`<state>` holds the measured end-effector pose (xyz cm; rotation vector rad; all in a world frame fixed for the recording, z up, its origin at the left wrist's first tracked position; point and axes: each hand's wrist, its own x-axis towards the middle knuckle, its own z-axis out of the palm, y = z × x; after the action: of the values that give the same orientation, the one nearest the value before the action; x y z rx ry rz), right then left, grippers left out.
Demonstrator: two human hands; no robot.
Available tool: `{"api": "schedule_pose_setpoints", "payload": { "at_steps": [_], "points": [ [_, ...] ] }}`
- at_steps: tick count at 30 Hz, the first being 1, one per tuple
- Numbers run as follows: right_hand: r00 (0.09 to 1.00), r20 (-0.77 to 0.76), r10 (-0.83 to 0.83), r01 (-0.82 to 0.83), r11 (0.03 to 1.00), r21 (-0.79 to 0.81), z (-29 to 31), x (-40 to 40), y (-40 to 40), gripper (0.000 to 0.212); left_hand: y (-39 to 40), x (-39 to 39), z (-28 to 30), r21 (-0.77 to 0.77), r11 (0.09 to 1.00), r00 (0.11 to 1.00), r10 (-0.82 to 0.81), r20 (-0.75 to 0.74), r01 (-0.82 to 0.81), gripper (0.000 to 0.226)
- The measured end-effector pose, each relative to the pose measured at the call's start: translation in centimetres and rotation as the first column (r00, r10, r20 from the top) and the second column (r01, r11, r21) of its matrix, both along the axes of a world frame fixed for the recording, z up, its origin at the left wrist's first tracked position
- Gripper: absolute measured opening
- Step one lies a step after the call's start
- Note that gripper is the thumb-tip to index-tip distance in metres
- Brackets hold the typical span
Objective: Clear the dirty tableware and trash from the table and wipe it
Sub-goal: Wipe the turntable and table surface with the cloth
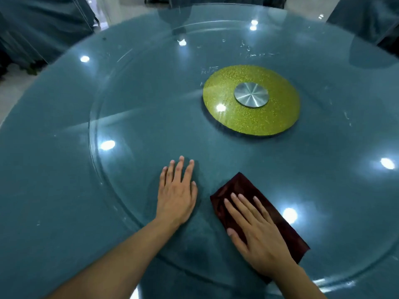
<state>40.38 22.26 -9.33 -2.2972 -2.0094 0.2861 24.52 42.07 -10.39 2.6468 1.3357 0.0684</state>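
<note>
A dark red cloth (244, 190), folded into a rough rectangle, is laid flat on the near part of a round glass turntable (151, 117). It is pressed down by the right hand (257, 229), whose fingers are straight and spread across it, with nothing gripped. Just to the left of the cloth, the left hand (176, 197) is laid palm-down on the bare glass, fingers extended and relaxed, with nothing held. The turntable is carried on a round table covered in teal cloth (43, 180). At the turntable's centre a glittery yellow-green disc (269, 117) with a silver metal hub (251, 94) is seen. Smears and droplets are visible on the far glass. Teal-covered chairs (43, 24) are set around the table.
</note>
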Motion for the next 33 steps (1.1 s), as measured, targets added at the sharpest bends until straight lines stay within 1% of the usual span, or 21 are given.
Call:
{"api": "schedule_pose_setpoints", "payload": {
  "at_steps": [3, 6, 8, 10, 11, 13, 15, 18, 20, 23, 27, 30, 32, 33],
  "points": [
    [1.0, 0.022, 0.001, 0.0, 1.0, -0.028, -0.2, 0.0, 1.7, 0.066, 2.4, 1.1, -0.8, 0.006, 0.999, 0.998, 0.042, 0.036, -0.042, 0.062],
    [0.996, 0.01, -0.085, 0.085, 0.996, 0.008, -0.4, 1.1, 4.1, 0.067, 4.5, 2.1, -1.1, 0.017, 0.997, 0.996, 0.068, 0.061, -0.069, 0.063],
    [0.973, 0.003, -0.229, 0.228, 0.972, 0.048, -0.8, 3.3, 6.0, 0.067, 5.8, 2.6, -1.1, 0.016, 0.996, 0.994, 0.087, 0.072, -0.088, 0.063],
    [0.915, 0.02, -0.403, 0.402, 0.915, 0.047, -1.0, 6.3, 8.0, 0.069, 6.4, 2.7, -1.3, 0.028, 0.994, 0.992, 0.105, 0.074, -0.107, 0.063],
    [0.887, 0.027, -0.462, 0.461, 0.887, 0.026, -1.0, 7.9, 9.2, 0.072, 6.5, 2.7, -1.4, 0.036, 0.993, 0.991, 0.111, 0.075, -0.114, 0.062],
    [0.86, 0.02, -0.51, 0.51, 0.86, -0.002, -1.2, 11.0, 11.6, 0.076, 6.3, 2.6, -1.5, 0.043, 0.992, 0.99, 0.117, 0.074, -0.121, 0.061],
    [0.862, 0.016, -0.507, 0.507, 0.862, 0.009, -1.4, 13.6, 14.4, 0.074, 6.4, 2.5, -1.7, 0.048, 0.991, 0.99, 0.117, 0.082, -0.122, 0.06],
    [0.872, 0.025, -0.488, 0.487, 0.872, 0.039, -1.8, 15.7, 17.9, 0.067, 6.5, 2.5, -2.1, 0.059, 0.99, 0.983, 0.12, 0.137, -0.129, 0.06],
    [0.878, 0.015, -0.478, 0.476, 0.877, 0.063, -2.2, 15.9, 19.0, 0.061, 6.6, 2.7, -2.2, 0.061, 0.989, 0.978, 0.123, 0.168, -0.135, 0.06],
    [0.885, -0.021, -0.465, 0.464, 0.879, 0.106, -2.4, 15.6, 19.2, 0.056, 6.9, 2.5, -2.6, 0.06, 0.99, 0.978, 0.119, 0.173, -0.131, 0.06],
    [0.889, -0.1, -0.446, 0.457, 0.871, 0.178, -2.4, 15.8, 19.5, 0.05, 7.7, 2.0, -2.5, 0.045, 0.993, 0.972, 0.095, 0.217, -0.108, 0.059],
    [0.874, -0.191, -0.446, 0.481, 0.85, 0.214, -2.3, 15.7, 20.0, 0.045, 8.2, 1.0, -2.3, 0.001, 0.996, 0.959, 0.09, 0.267, -0.094, 0.051],
    [0.896, -0.223, -0.383, 0.429, 0.875, 0.223, -2.2, 14.1, 20.6, 0.043, 7.4, -0.1, -2.1, 0.031, 0.994, 0.969, 0.099, 0.226, -0.109, 0.051],
    [0.924, -0.214, -0.317, 0.363, 0.903, 0.229, -2.2, 12.4, 21.0, 0.043, 6.8, -0.8, -2.1, 0.051, 0.99, 0.972, 0.121, 0.202, -0.134, 0.052]
  ]
}}
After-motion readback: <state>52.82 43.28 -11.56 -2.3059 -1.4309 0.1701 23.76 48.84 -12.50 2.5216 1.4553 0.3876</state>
